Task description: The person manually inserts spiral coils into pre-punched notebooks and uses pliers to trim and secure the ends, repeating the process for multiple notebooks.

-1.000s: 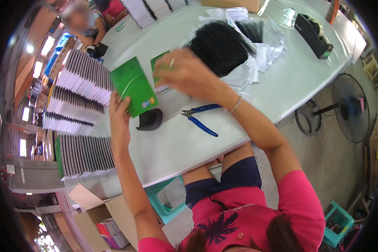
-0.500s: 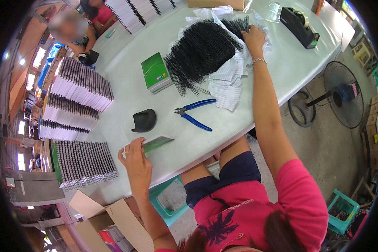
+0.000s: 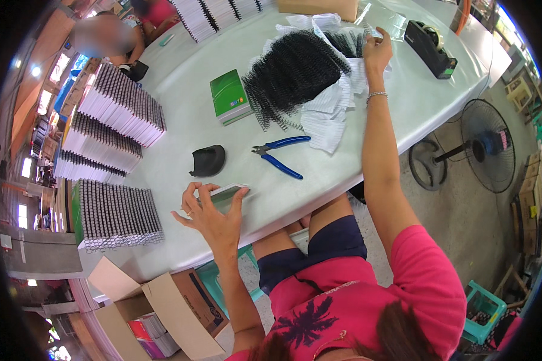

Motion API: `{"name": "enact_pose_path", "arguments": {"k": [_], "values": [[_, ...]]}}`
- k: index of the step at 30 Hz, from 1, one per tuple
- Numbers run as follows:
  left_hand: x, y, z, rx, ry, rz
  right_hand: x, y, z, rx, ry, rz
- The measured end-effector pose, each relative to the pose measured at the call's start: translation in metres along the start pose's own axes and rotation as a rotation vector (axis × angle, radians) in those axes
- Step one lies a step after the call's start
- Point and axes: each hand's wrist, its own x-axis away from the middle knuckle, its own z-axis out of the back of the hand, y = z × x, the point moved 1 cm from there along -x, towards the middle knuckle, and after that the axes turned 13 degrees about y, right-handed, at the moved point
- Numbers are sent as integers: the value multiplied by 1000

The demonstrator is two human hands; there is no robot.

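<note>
My left hand (image 3: pixel 214 213) now grips a thin green-edged notebook (image 3: pixel 226 195) flat at the near table edge, brought down from beside the green notebook stack (image 3: pixel 230 97). My right hand (image 3: pixel 376 51) has reached far out, fingers pinching at the heap of black spiral binding coils (image 3: pixel 295 69) on white paper. Blue-handled pliers (image 3: pixel 282 155) lie between my hands, unmoved.

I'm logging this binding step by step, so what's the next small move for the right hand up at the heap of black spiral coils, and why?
Probably pinch one coil free and draw it back. The right hand rests at the edge of the heap of black spiral coils but grips none clearly, while the left hand steadies a thin green-edged booklet near the table's edge.
</note>
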Motion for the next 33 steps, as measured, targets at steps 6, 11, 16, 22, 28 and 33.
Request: {"name": "enact_pose_path", "arguments": {"k": [6, 11, 16, 22, 28, 33], "values": [[2, 1, -13, 194, 137, 58, 14, -42, 33, -605, -300, -109], [0, 2, -13, 188, 183, 47, 106, -146, 126, -474, -621, 26], [-2, -1, -17, 176, 194, 21, 193, -170, 154, -523, -1065, 28], [3, -4, -22, 227, 269, -12, 218, -171, 160, -388, -1103, 217], [6, -10, -26, 292, 293, -7, 226, -177, 167, -287, -1075, 384], [7, -12, -24, 305, 287, -8, 232, -179, 168, -339, -1097, 381]]}}
